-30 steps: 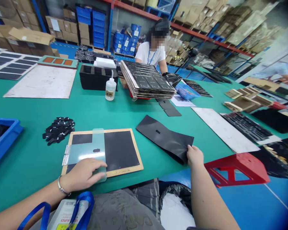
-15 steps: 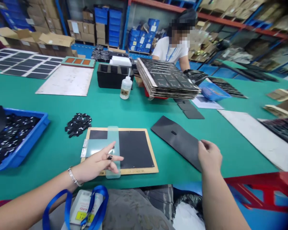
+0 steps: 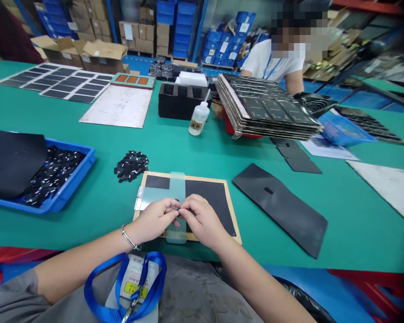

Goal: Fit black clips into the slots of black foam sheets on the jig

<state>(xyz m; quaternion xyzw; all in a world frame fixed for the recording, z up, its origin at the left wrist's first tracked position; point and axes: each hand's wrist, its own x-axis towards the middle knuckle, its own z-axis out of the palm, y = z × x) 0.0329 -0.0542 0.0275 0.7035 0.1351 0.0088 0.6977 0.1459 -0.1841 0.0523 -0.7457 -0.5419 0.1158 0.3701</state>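
- Above the wood-framed board (image 3: 202, 176), a small black piece (image 3: 177, 207) is pinched between the left hand (image 3: 153, 220) and right hand (image 3: 202, 220);
- it could be dropped or misaligned on the clear film (image 3: 177, 184) if the grip is loosened.

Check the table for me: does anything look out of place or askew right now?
The tall stack of black-sheeted boards on the far side of the green table looks askew: it sits tilted on a red base, with its layers fanned out instead of squared up.
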